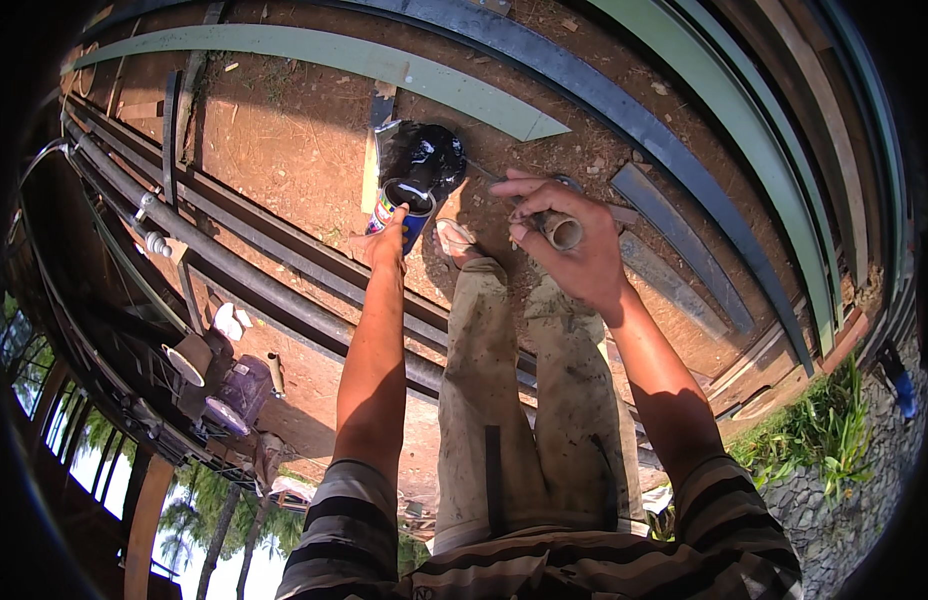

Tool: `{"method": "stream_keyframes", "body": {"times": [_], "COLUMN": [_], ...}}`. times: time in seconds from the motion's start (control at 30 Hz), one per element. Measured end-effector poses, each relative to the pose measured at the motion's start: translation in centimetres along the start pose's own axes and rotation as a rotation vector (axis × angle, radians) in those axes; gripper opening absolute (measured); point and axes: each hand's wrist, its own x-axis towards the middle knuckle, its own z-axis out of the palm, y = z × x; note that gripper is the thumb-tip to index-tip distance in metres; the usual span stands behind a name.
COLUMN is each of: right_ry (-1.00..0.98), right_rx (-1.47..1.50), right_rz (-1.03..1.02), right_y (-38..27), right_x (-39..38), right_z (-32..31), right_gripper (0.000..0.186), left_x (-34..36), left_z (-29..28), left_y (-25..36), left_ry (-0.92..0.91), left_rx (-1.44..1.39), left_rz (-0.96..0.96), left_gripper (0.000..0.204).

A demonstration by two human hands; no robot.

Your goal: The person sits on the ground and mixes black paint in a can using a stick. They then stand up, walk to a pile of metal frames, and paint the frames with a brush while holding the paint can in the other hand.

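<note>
My left hand (pixel 384 240) grips a small paint can (pixel 417 228) with a blue and multicoloured label. Dark, glossy stuff shows inside its mouth. The can is held at the near edge of a round black container (pixel 456 172) of shiny black paint (pixel 424 148); I cannot tell whether they touch. To the right, my right hand (pixel 574 250) is closed around a tan hollow tube (pixel 563 232), its open end toward me. A thin dark rod (pixel 484 170) runs from the fingers toward the black container; whether it belongs to the tube is hidden.
Long green beams (pixel 284 42) and a dark beam (pixel 544 75) lie across the dirt beyond. Dark metal bars and a pipe (pixel 234 255) cross on the left. A purple bucket (pixel 242 390) lies at lower left. My sandalled foot (pixel 454 240) is just beside the can.
</note>
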Motion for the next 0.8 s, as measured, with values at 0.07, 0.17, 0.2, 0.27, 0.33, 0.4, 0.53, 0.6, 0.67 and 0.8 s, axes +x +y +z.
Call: {"method": "stream_keyframes", "body": {"times": [0.07,0.17,0.2,0.27,0.33,0.4,0.53,0.6,0.67,0.8], "right_ry": [-0.010,-0.025,-0.027,-0.016,-0.008,-0.022,-0.016,-0.016,-0.016,-0.024], "right_rx": [-0.024,-0.040,-0.044,-0.033,-0.036,-0.045,-0.040,-0.030,-0.024,-0.035], "right_rz": [0.000,-0.003,-0.004,0.019,0.035,0.040,0.040,0.038,0.042,0.070], "right_y": [-0.1,-0.1,-0.1,0.3,0.7,0.8,0.9,1.3,1.7,1.3], "right_x": [0.1,0.1,0.1,0.1,0.1,0.2,0.2,0.2,0.2,0.1], "right_z": [0.1,0.3,0.3,0.5,0.4,0.5,0.6,0.5,0.1,-0.3], "right_gripper": [0.011,0.010,0.010,0.010,0.011,0.011,0.010,0.010,0.011,0.012], "left_x": [0.9,1.8,1.6,0.5,-1.5,-2.5,-3.1,-3.0,-2.7,0.5], "left_z": [-0.2,-0.3,-0.3,-0.6,-1.0,-1.2,-1.0,-0.8,-0.9,-2.0], "left_y": [-0.6,-1.2,-1.1,-0.5,1.3,2.0,3.0,3.1,3.1,-0.7], "left_ry": [0.023,0.110,0.129,0.119,0.104,0.155,0.261,0.252,0.237,0.111], "left_rx": [0.027,0.103,0.121,0.134,0.191,0.280,0.393,0.385,0.366,0.023], "left_rz": [0.009,0.021,0.027,0.036,0.028,0.013,-0.039,-0.057,-0.047,0.101], "left_gripper": [0.153,0.153,0.153,0.154,0.155,0.155,0.154,0.153,0.151,0.148]}}
